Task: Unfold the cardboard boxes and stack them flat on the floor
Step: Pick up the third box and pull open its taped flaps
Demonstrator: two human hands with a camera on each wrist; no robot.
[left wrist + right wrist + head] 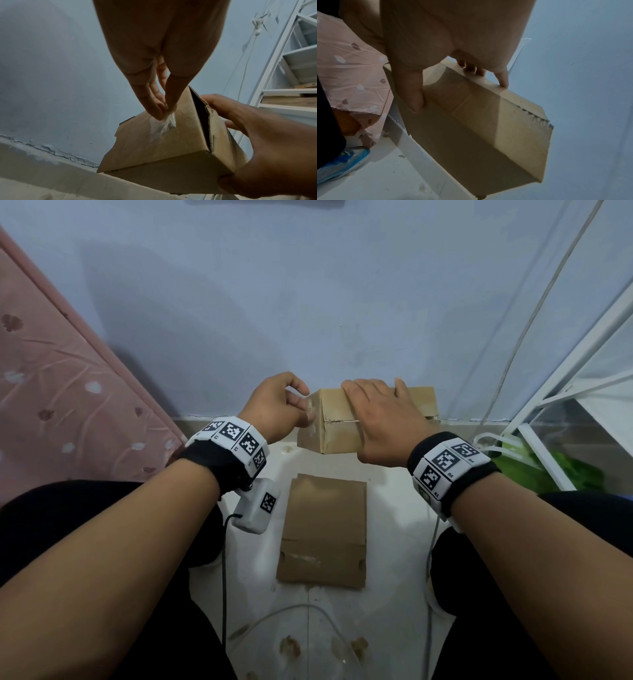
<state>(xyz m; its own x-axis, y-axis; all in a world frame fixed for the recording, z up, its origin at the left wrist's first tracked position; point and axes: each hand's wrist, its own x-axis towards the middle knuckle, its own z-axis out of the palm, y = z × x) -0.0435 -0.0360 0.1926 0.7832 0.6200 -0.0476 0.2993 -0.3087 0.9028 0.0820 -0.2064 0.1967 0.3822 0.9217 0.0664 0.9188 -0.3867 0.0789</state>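
A small brown cardboard box (337,422) is held in the air in front of the blue wall. My right hand (378,419) grips it from above, thumb on the near side and fingers over the far edge (503,79). My left hand (298,405) pinches a strip of clear tape (164,123) on the box's left end (154,142). One end seam of the box gapes open in the left wrist view. Below, a flattened cardboard box (323,529) lies on the white floor between my knees.
A bed with a pink patterned cover (51,392) stands on the left. A white metal shelf rack (565,392) with a green bag (555,470) is on the right. Cables (224,577) trail over the floor. The wall is close behind the box.
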